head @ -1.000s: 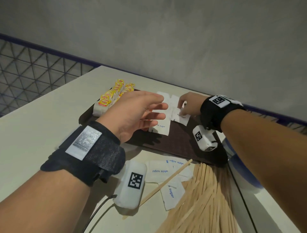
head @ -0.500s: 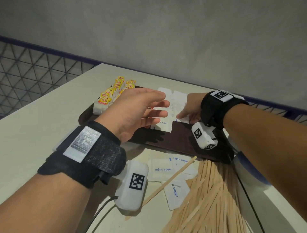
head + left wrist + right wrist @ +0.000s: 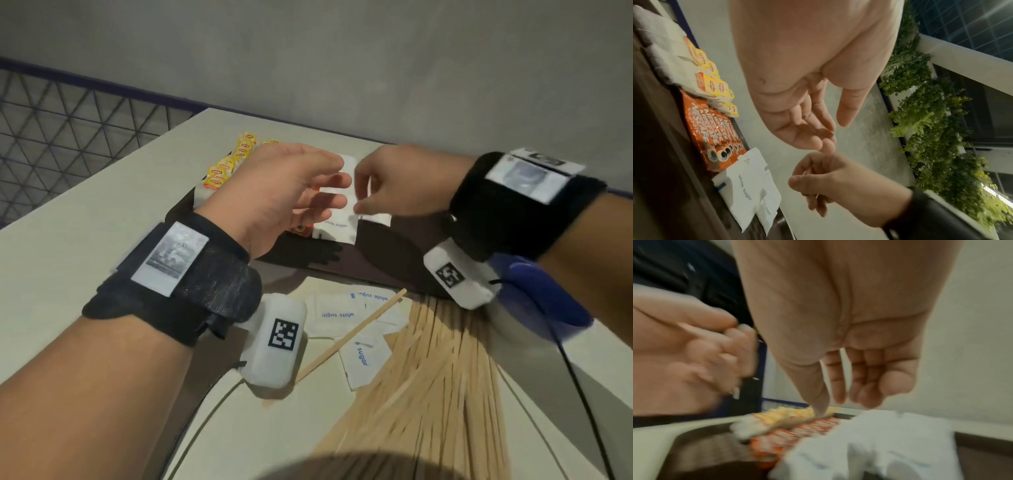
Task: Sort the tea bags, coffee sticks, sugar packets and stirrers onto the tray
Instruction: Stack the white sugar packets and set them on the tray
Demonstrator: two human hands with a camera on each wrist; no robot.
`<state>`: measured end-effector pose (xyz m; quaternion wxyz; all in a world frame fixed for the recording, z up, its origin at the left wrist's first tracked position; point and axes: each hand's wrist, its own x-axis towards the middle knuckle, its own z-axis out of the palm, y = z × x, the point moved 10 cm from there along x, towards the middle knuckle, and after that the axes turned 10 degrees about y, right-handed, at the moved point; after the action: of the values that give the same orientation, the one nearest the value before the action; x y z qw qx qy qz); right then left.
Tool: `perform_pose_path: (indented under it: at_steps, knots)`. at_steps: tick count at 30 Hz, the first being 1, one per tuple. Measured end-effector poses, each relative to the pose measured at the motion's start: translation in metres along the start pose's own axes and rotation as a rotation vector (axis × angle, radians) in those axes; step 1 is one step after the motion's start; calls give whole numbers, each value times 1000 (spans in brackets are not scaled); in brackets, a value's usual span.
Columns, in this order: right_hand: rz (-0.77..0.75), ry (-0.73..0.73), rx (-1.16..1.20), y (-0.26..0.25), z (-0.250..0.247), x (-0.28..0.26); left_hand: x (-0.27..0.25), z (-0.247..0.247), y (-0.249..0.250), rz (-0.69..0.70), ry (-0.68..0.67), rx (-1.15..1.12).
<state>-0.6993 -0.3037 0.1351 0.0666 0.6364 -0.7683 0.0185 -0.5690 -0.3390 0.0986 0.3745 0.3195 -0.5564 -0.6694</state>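
Both hands hover side by side above the dark brown rectangular tray (image 3: 387,253), which sits on the pale cream table (image 3: 85,222). The left hand (image 3: 281,195) is spread loosely, fingers nearly straight and apart, holding nothing; its fingertips reach over the white paper sugar packets printed "white sugar" (image 3: 337,228) that lie near the middle of the tray. The right hand (image 3: 400,186) hangs just beside the left, its fingers loosely curled and empty in the wrist views, above the same white packets. In the left wrist view the orange coffee sticks (image 3: 711,129) lie in a row on the tray between the sugar packets and the yellow-tagged white tea bags (image 3: 709,81), which fill the tray's far left end. Nearer the person, off the tray, more white sugar packets (image 3: 342,315) lie scattered on the table, with one thin pale wooden stirrer (image 3: 352,335) resting diagonally across them. A fanned heap of the same wooden stirrers (image 3: 435,387) spreads out just to the right of those loose packets, under the right forearm.
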Motion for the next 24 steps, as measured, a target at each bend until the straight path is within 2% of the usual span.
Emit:
perform_pose_path:
  at_steps: [3, 6, 8, 10, 13, 14, 17, 21, 24]
  knots:
    - [-111, -254, 140, -39, 15, -52, -7, 8, 11, 36, -58, 97]
    - [-200, -263, 40, -53, 36, -79, -15, 16, 20, 72, -110, 298]
    - [-263, -198, -46, -61, 46, -90, -24, 25, 21, 125, -159, 585]
    - [-260, -185, -112, -63, 52, -101, -41, 39, 10, 166, -275, 940]
    - [-226, -176, -64, -63, 48, -113, -68, 55, -15, 295, -457, 1504]
    - [-209, -161, -28, -63, 45, -118, -73, 59, -21, 345, -476, 1605]
    - [-158, -116, 37, -55, 38, -131, -84, 65, -37, 384, -497, 1644]
    - [-77, -89, 32, -41, 42, -145, -91, 64, -45, 361, -503, 1618]
    - [-63, 2, 34, -34, 30, -152, -89, 59, -44, 360, -470, 1631]
